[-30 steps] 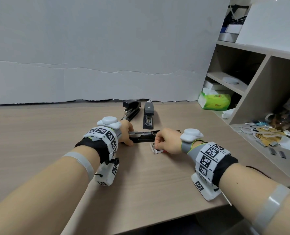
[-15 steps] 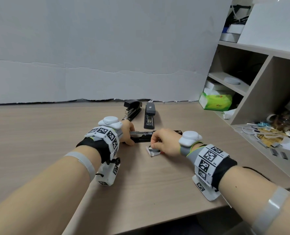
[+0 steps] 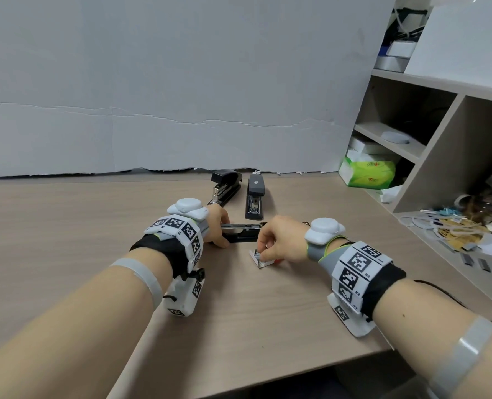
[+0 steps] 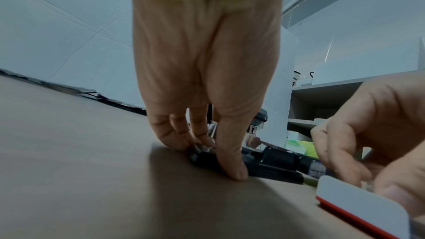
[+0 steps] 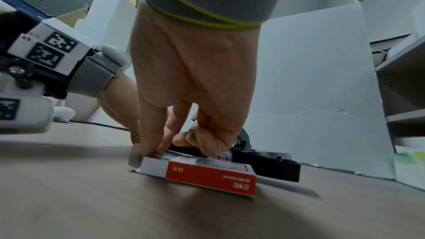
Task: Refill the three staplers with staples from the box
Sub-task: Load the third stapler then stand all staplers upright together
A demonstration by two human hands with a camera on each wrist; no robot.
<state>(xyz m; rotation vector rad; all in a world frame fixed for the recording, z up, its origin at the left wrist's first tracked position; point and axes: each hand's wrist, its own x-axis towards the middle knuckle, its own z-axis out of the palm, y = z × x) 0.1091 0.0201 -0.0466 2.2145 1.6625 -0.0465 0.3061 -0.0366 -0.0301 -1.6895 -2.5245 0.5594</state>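
A wide pale wood-grain table [image 3: 66, 240] runs under both arms, backed by a creased white paper-covered wall [image 3: 181, 82]. On the right a grey open shelf unit [image 3: 440, 145] closes that side, with a green tissue pack [image 3: 367, 174] in its lower bay and a litter of papers and clips [image 3: 455, 228] on its ledge. The table's near edge cuts across bottom right; the left half lies wide open.

At the back, two closed black staplers sit side by side: the left black stapler [image 3: 224, 187] and the right black stapler [image 3: 255, 200], just apart. In front of them lies the opened black stapler [image 3: 243, 231], lengthwise between the hands. The left hand [image 3: 217, 226] pins its end down, thumb and fingers curled on it. The right hand [image 3: 282, 240] hovers just beside, fingertips [image 5: 149, 150] pinching into the small red-and-white staple box [image 5: 207, 175], which lies flat on the table touching the stapler's near side.
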